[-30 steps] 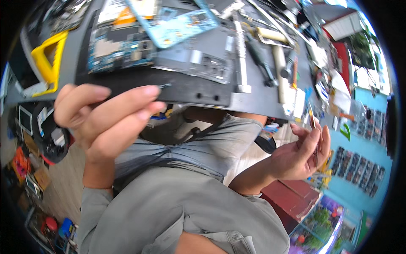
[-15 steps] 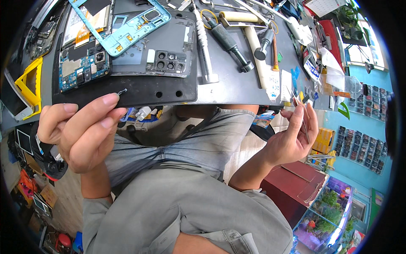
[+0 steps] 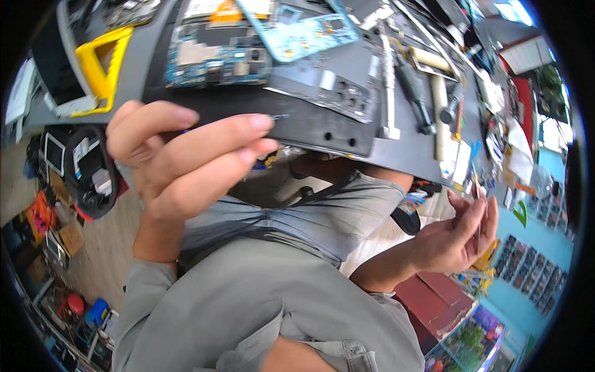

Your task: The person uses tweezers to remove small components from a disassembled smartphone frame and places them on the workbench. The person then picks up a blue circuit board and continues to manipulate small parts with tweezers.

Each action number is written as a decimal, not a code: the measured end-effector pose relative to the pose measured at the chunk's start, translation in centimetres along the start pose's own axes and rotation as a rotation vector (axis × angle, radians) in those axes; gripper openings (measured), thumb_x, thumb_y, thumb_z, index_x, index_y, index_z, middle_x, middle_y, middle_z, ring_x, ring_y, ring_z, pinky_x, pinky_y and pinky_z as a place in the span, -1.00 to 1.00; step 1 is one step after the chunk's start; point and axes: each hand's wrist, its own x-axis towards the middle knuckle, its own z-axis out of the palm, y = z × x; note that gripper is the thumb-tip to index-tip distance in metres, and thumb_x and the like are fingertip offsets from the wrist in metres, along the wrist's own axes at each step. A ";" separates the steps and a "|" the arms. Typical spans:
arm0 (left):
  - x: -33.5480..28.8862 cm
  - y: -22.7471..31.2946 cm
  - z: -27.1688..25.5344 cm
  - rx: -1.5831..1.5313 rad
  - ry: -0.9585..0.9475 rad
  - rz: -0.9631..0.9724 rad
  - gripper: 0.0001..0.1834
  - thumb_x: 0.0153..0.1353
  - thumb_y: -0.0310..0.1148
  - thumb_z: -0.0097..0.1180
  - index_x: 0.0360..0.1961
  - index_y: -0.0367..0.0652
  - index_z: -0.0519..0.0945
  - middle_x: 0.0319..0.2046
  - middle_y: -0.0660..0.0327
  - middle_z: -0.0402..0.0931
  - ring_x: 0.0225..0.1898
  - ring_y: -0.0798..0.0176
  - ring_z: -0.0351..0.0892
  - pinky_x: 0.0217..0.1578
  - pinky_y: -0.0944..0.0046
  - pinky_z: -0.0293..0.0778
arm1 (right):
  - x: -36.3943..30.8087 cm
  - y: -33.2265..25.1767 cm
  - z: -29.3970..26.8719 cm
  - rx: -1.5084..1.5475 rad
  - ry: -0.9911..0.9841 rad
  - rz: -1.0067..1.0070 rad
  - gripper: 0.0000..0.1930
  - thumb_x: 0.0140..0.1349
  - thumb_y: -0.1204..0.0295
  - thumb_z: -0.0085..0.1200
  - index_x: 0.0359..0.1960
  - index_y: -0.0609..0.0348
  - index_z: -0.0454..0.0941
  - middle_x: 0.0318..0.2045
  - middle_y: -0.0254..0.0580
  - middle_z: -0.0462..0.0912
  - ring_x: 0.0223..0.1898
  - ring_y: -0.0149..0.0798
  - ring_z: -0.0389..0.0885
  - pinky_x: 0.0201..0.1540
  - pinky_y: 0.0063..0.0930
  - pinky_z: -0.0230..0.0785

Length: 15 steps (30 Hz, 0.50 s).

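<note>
My left hand (image 3: 192, 158) is closed in a pinch near the table's front edge, with a small grey metal piece (image 3: 281, 116) sticking out from the fingertips; blur hides its exact shape. Beyond it lies an opened phone (image 3: 214, 65) with a blue circuit board showing. A light blue phone frame (image 3: 310, 38) rests partly across that phone. Beside these is a dark phone back cover (image 3: 347, 96) with several camera openings. My right hand (image 3: 462, 232), off to the right by the table edge, is closed around slim metal tweezers (image 3: 478, 230) that point up and away.
A black mat (image 3: 297, 133) lies under the phone parts. To its right are a silver rod-like tool (image 3: 388, 93), a dark-handled tool (image 3: 412, 87) and a pale-handled hammer-like tool (image 3: 439, 118). A yellow frame (image 3: 114, 68) stands at the left. A dark red cabinet (image 3: 434, 304) is at lower right.
The view has turned to the left, so the table, phone parts and both hands appear farther right. Both hands keep their grips; the left stays close to the phone.
</note>
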 end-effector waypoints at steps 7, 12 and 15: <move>0.1 0.0 -0.1 -0.027 -0.021 0.005 -0.58 0.12 -0.22 0.62 -0.16 0.28 0.54 -0.06 0.67 0.82 0.01 0.24 0.43 -0.10 0.24 0.34 | -4.0 -3.7 5.4 0.407 -0.401 -0.042 -0.57 0.51 0.49 0.18 0.32 0.37 0.43 -0.15 0.35 0.77 -0.49 -0.16 0.72 -0.43 -0.39 0.66; 0.0 -0.3 0.3 -0.016 0.013 0.023 -0.63 0.17 -0.16 0.58 -0.17 0.27 0.55 -0.07 0.71 0.82 0.01 0.26 0.42 -0.13 0.25 0.32 | -5.1 -4.3 7.3 0.553 -0.728 0.012 -0.46 0.40 0.65 0.26 0.36 0.31 0.34 -0.16 0.43 0.78 -0.28 -0.05 0.86 -0.23 -0.30 0.76; -0.1 -0.2 0.3 -0.021 0.019 0.010 -0.64 0.20 -0.15 0.56 -0.17 0.26 0.54 -0.07 0.71 0.82 0.01 0.26 0.42 -0.15 0.26 0.32 | -4.8 -4.4 7.8 0.510 -0.809 -0.005 -0.44 0.36 0.68 0.30 0.34 0.32 0.36 -0.15 0.42 0.79 -0.20 0.01 0.89 -0.15 -0.27 0.77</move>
